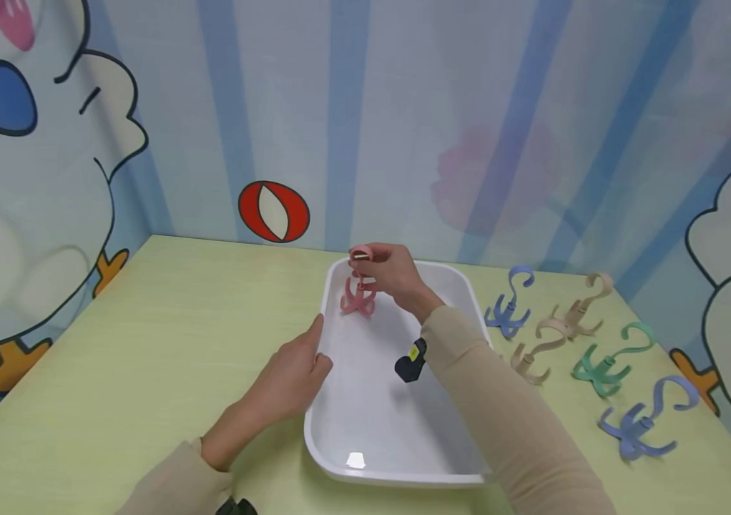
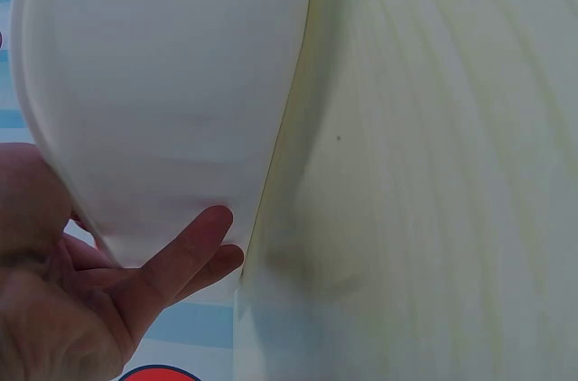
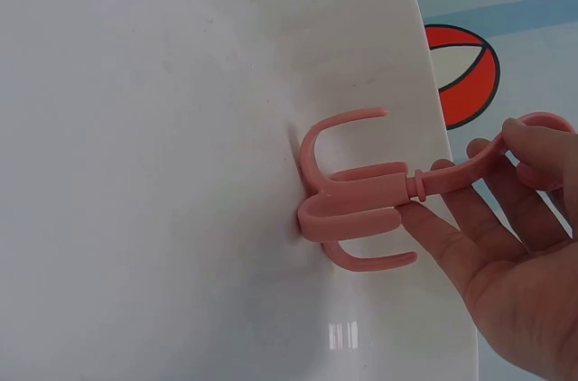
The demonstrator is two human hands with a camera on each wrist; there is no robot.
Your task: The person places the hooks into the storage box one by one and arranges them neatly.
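In the head view, a white tray [image 1: 365, 429] lies on the table with a pink multi-claw hanging hook [image 1: 357, 299] at its far left end. My right hand [image 1: 391, 275] pinches that hook by its curved upper stem. Seen from the right wrist, the claws of the pink hook [image 3: 361, 205] touch the tray's inner surface, while the fingers of my right hand [image 3: 519, 246] hold the stem. At the tray's left side, my left hand [image 1: 291, 372] grips the wall. From the left wrist, fingers [image 2: 185, 255] lie along the tray's outer wall [image 2: 172, 83]; the thumb is partly hidden behind the rim.
Right of the tray, several similar hooks stand on the pale yellow table [image 1: 146, 343]: a blue one [image 1: 507, 315], two beige ones including this [image 1: 574, 318], a green one [image 1: 602, 368] and another blue one [image 1: 639, 429]. A patterned backdrop [image 1: 391, 129] rises behind the table.
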